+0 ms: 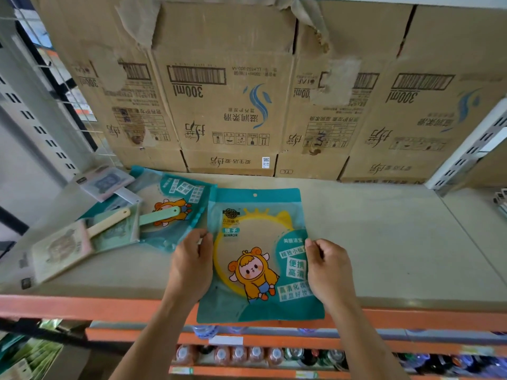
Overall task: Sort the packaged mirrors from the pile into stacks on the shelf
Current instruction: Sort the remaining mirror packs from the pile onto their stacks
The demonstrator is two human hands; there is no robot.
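One teal mirror packet point(255, 242) is held over the front edge of the shelf point(384, 242), left hand point(192, 259) pinching its left side, right hand point(327, 267) curled round its right. Better to lay it flat and square, apart from the pile point(115, 226) to its left, so later packets stack evenly.

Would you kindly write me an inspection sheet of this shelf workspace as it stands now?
Surface: pale shelf board with an orange front edge.
Job's things: teal mirror pouch held at both sides, its lower end over the front edge; second teal pouch behind it to the left; handled mirrors in clear packs piled at far left.
Clutter: nothing seen.
Grippers: left hand grips the pouch's left edge; right hand grips its right edge, fingers curled.
Cables: nothing seen.
Surroundings: cardboard boxes line the back; bottles on the shelf below.
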